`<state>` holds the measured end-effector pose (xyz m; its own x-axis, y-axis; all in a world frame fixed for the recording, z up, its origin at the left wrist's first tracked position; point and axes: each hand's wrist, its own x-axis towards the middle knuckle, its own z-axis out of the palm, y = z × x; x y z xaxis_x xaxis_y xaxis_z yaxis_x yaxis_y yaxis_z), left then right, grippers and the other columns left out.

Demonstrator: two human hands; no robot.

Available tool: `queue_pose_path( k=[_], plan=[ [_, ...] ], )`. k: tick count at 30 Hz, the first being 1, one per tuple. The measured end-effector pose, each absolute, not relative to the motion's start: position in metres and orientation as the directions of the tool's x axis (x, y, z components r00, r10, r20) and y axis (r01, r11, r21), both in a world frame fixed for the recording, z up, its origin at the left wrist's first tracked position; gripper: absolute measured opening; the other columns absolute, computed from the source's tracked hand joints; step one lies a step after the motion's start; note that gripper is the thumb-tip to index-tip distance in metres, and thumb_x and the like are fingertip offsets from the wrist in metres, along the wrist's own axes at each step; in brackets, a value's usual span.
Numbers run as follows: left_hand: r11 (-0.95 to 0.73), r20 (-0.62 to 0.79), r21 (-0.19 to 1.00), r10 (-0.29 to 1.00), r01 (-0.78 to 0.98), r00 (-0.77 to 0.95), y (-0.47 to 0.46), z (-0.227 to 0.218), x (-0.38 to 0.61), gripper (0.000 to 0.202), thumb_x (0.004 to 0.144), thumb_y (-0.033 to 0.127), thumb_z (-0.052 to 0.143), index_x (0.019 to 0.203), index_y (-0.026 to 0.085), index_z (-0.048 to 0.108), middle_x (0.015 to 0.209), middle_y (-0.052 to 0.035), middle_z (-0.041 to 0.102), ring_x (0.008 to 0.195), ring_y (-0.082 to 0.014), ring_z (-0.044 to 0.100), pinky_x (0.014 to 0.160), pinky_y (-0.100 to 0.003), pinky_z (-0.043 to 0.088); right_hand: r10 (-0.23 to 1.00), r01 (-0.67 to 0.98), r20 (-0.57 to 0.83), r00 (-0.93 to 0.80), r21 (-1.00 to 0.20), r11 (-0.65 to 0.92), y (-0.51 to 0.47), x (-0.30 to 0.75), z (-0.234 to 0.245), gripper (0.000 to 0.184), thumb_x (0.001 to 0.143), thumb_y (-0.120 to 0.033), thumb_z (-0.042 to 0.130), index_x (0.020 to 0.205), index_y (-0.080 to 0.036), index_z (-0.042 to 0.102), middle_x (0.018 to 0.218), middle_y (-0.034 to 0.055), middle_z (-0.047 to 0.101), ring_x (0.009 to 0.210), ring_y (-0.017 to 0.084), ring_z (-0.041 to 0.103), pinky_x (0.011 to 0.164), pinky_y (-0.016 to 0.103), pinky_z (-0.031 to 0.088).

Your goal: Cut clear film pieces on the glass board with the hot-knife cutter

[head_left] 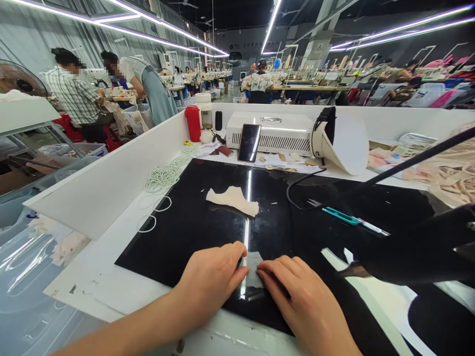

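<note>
A small, thin, translucent whitish piece (254,271) is between my two hands, low over the front of the black work mat (178,232). My left hand (213,277) has its thumb and fingers closed at the left edge of that piece. On the opposite edge, the fingertips of my right hand (297,291) are pinched together. Farther back on the mat lies a cream, curved fabric piece (233,199), untouched. To the right of it rest a teal-handled tool (339,215) and a pen-like tool (373,227). What the piece is made of I cannot tell.
Pale green elastic loops (163,175) lie at the left. Behind the mat stand a phone (249,142), a white vented box (274,131), a red cup (192,123) and a white lamp shade (347,141). A dark arm (415,252) juts in from the right over white cut pieces (386,296).
</note>
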<state>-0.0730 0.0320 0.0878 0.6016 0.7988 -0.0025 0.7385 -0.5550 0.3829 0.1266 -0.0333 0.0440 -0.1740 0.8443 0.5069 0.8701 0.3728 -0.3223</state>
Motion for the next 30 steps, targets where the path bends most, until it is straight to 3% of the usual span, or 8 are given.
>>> queue_pose_path(
  k=[5, 9, 13, 15, 22, 30],
  plan=[
    [-0.581, 0.028, 0.348, 0.791, 0.736, 0.611, 0.031, 0.086, -0.073, 0.011, 0.100, 0.023, 0.070, 0.104, 0.023, 0.060, 0.080, 0.0068, 0.066, 0.066, -0.0151, 0.065, 0.061, -0.027, 0.041, 0.843, 0.873, 0.509, -0.175, -0.316, 0.372, -0.034, 0.125, 0.045, 0.031, 0.113, -0.029, 0.042, 0.097, -0.023, 0.068, 0.080, 0.0013, 0.066, 0.069, 0.020, 0.056, 0.064, 0.034, 0.041],
    [-0.646, 0.148, 0.284, 0.759, 0.708, 0.634, 0.031, 0.081, -0.075, 0.013, 0.097, 0.020, 0.072, 0.100, 0.022, 0.060, 0.078, 0.0065, 0.064, 0.063, -0.0152, 0.064, 0.056, -0.028, 0.044, 0.841, 0.872, 0.512, -0.176, -0.315, 0.374, -0.033, 0.124, 0.045, 0.031, 0.113, -0.029, 0.042, 0.096, -0.022, 0.067, 0.080, 0.0014, 0.066, 0.069, 0.020, 0.057, 0.065, 0.034, 0.042],
    [-0.782, 0.420, 0.090, 0.592, 0.617, 0.688, 0.027, 0.077, -0.076, 0.005, 0.102, 0.016, 0.061, 0.098, 0.019, 0.061, 0.080, 0.0012, 0.064, 0.067, -0.0202, 0.064, 0.058, -0.034, 0.051, 0.839, 0.872, 0.512, -0.184, -0.310, 0.380, -0.032, 0.124, 0.046, 0.029, 0.112, -0.028, 0.044, 0.095, -0.022, 0.066, 0.081, 0.0020, 0.068, 0.070, 0.021, 0.058, 0.066, 0.034, 0.043],
    [-0.841, 0.479, 0.040, 0.491, 0.540, 0.728, 0.024, 0.077, -0.074, 0.012, 0.105, 0.011, 0.052, 0.098, 0.017, 0.062, 0.083, -0.0012, 0.065, 0.072, -0.0212, 0.065, 0.064, -0.036, 0.056, 0.844, 0.871, 0.504, -0.184, -0.314, 0.378, -0.032, 0.124, 0.046, 0.027, 0.112, -0.027, 0.045, 0.095, -0.022, 0.066, 0.082, 0.0021, 0.068, 0.071, 0.021, 0.058, 0.065, 0.034, 0.043],
    [-0.923, 0.517, 0.071, 0.359, 0.379, 0.777, 0.019, 0.068, -0.067, 0.020, 0.110, 0.013, 0.045, 0.108, 0.010, 0.065, 0.106, -0.0067, 0.074, 0.102, -0.0207, 0.073, 0.098, -0.037, 0.061, 0.848, 0.882, 0.497, -0.183, -0.298, 0.365, -0.033, 0.123, 0.041, 0.028, 0.112, -0.029, 0.042, 0.095, -0.023, 0.063, 0.081, 0.0016, 0.066, 0.071, 0.022, 0.057, 0.065, 0.036, 0.043],
    [-0.927, 0.525, 0.020, 0.329, 0.375, 0.785, 0.022, 0.059, -0.065, 0.026, 0.113, 0.015, 0.042, 0.111, 0.008, 0.067, 0.107, -0.0072, 0.076, 0.107, -0.0205, 0.075, 0.101, -0.035, 0.062, 0.837, 0.886, 0.514, -0.186, -0.281, 0.370, -0.033, 0.124, 0.042, 0.032, 0.113, -0.031, 0.040, 0.091, -0.023, 0.063, 0.079, 0.0017, 0.066, 0.068, 0.021, 0.057, 0.063, 0.035, 0.044]
  ],
)
